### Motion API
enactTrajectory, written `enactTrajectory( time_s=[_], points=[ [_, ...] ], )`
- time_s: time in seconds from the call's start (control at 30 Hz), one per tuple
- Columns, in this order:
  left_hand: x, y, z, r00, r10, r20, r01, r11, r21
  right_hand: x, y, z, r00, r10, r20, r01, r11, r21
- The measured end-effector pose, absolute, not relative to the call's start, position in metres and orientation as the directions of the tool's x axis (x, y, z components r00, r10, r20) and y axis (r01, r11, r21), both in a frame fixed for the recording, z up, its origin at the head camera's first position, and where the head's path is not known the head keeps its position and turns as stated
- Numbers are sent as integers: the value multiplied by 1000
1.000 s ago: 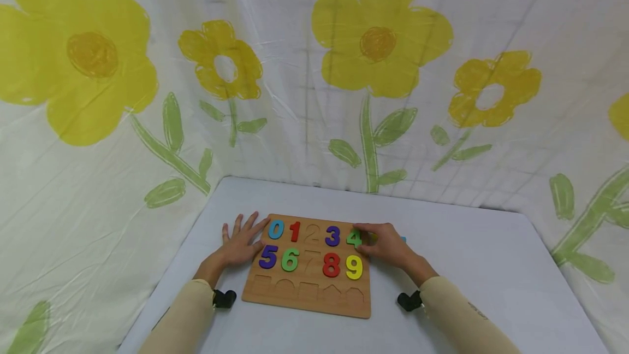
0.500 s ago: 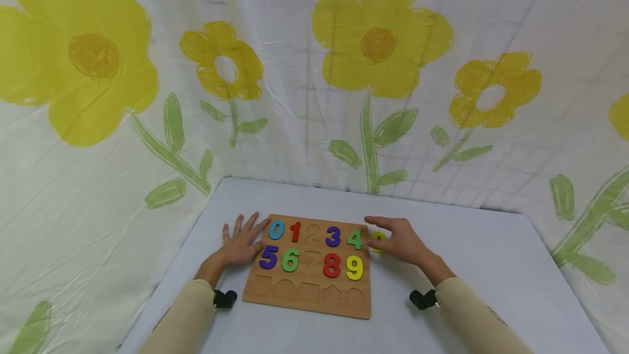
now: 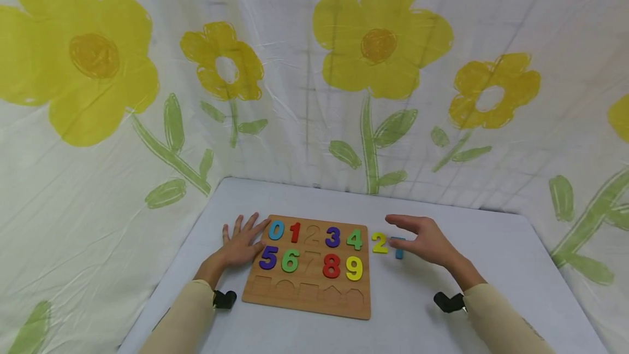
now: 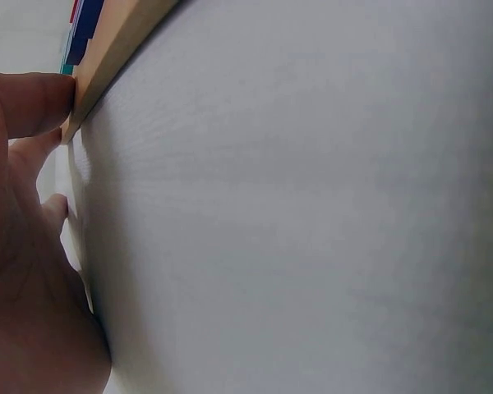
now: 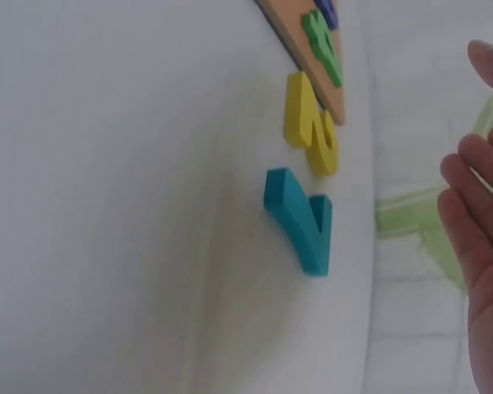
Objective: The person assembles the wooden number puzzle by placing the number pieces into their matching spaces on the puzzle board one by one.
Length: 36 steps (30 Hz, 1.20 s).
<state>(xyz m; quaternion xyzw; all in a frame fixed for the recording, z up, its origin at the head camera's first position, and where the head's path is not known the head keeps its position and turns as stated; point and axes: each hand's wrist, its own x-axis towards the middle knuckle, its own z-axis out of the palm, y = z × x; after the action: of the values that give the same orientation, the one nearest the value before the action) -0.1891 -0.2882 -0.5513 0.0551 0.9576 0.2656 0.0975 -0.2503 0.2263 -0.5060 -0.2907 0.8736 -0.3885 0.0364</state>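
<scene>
A wooden number puzzle board (image 3: 314, 307) lies on the white table, its slots for 2 and 7 bare. My left hand (image 3: 241, 246) rests at the board's left edge with fingers spread; in the left wrist view the thumb (image 4: 41, 100) touches the board's side. My right hand (image 3: 426, 239) hovers right of the board, thumb and fingers apart, holding nothing. Below and beside it lie a yellow number 2 (image 3: 379, 242) and a blue number 7 (image 5: 300, 222), partly covered by the thumb in the head view.
Set in the board are the other coloured numbers, among them a green 4 (image 3: 354, 239), a red 8 (image 3: 331, 265) and a yellow 9 (image 3: 354, 268). Its bottom row has bare shape slots. A flower-printed curtain (image 3: 285, 141) hangs behind the white table (image 3: 467, 245).
My right hand has left the green 4 at the board's right edge and moved right, uncovering the yellow 2 and part of the blue 7. The left hand stays in place.
</scene>
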Motion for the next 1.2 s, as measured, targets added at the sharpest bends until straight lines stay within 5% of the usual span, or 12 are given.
enactTrajectory(
  time_s=[1.2],
  points=[
    [-188, -288, -553, -974, 158, -162, 55, 859, 509, -227, 284, -528, -911, -403, 83, -347, 645, -681]
  ],
)
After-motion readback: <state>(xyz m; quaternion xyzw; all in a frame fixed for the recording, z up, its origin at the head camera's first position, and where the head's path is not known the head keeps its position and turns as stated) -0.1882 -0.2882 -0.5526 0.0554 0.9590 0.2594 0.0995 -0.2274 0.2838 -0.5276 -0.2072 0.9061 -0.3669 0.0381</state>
